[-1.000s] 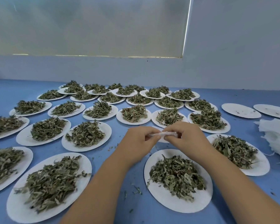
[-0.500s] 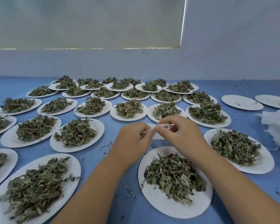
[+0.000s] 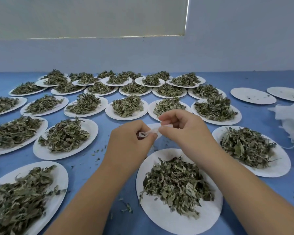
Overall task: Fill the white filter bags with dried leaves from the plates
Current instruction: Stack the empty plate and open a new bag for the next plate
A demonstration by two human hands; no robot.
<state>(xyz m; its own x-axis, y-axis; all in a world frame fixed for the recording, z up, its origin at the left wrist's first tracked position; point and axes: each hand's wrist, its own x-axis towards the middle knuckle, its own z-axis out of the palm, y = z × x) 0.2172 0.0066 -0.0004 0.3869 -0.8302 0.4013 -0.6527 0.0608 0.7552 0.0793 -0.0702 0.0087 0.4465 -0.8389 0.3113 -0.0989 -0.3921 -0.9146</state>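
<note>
White filter bag [image 3: 153, 131] is up off the tabletop [image 3: 256, 119], stretched between both hands. Left hand [image 3: 131, 145] pinches its crumpled end, right hand [image 3: 183, 131] pinches the other end with thumb and forefinger. Directly below: near plate [image 3: 168, 223] with a heap of dried leaves [image 3: 176, 185]; right forearm crosses its rim.

Obstructions: loaded plates on all sides, rows running back to the wall [image 3: 227, 53], rims touching or overlapping in the far rows. Two bare plates [image 3: 253, 96] far right, only crumbs on them. Spare bag pile [image 3: 290, 122] at right edge of view, just beside the right-hand loaded plate [image 3: 277, 168].

Surface is blue, leaf crumbs scattered left of the near plate. Pale blind [image 3: 92, 17] above the wall.

Open room: narrow blue lanes between plates, wider strip far right by the bare plates.
</note>
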